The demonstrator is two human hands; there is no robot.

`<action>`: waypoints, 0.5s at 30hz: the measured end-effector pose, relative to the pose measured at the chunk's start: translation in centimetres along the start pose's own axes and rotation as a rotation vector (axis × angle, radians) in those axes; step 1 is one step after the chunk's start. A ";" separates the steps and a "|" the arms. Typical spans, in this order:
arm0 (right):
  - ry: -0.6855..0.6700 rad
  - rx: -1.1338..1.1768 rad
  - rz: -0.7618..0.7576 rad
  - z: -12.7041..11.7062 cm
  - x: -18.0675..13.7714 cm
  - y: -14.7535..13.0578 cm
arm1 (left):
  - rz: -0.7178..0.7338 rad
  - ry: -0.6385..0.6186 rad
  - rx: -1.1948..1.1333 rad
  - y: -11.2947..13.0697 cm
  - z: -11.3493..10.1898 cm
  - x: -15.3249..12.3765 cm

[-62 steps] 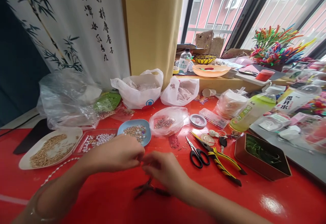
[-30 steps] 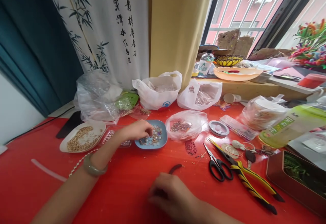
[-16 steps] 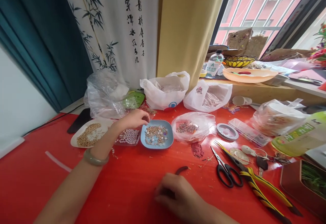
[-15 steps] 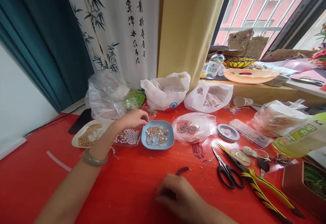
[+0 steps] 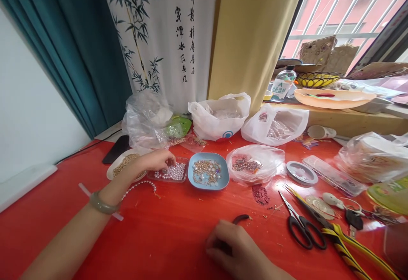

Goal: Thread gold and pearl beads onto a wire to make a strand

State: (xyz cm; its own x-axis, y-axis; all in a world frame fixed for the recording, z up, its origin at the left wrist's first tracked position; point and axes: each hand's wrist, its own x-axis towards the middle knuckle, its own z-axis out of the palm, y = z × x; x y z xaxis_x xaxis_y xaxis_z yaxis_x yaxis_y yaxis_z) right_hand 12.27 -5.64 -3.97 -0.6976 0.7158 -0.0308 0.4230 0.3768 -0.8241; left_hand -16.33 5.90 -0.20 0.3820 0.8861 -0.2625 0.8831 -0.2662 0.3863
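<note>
My left hand [image 5: 157, 160] reaches to the clear tray of white pearl beads [image 5: 174, 172], its fingers curled together over the tray's near left corner. What it pinches, if anything, is too small to see. A green bangle [image 5: 102, 204] is on that wrist. My right hand [image 5: 236, 251] rests on the red table [image 5: 165, 233] near the front, fingers closed over small dark pliers whose handle tip [image 5: 240, 218] sticks out beyond the knuckles. A blue dish of mixed beads [image 5: 208, 176] sits right of the pearl tray.
A white plate of gold beads [image 5: 123, 165] lies left of the pearls, a strand of pearls [image 5: 140, 185] by my wrist. Plastic bags [image 5: 219, 116] line the back. Black scissors [image 5: 299, 224] and yellow-handled pliers [image 5: 347, 246] lie at the right, with a thread spool [image 5: 301, 172].
My left hand left the blue dish and moved left to the pearl tray. The right hand stayed on the table over the pliers. The view swung left.
</note>
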 end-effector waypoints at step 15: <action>-0.007 0.005 -0.008 -0.1 0.0 -0.1 | -0.033 0.166 0.040 1.7 -4.1 -1.4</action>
State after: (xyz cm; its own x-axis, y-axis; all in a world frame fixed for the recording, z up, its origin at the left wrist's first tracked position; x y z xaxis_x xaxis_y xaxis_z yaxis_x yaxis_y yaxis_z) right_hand 12.33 -5.61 -3.86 -0.7048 0.7088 -0.0284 0.4149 0.3795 -0.8269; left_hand -16.44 5.76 4.42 0.3049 0.9443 -0.1237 0.9060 -0.2476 0.3433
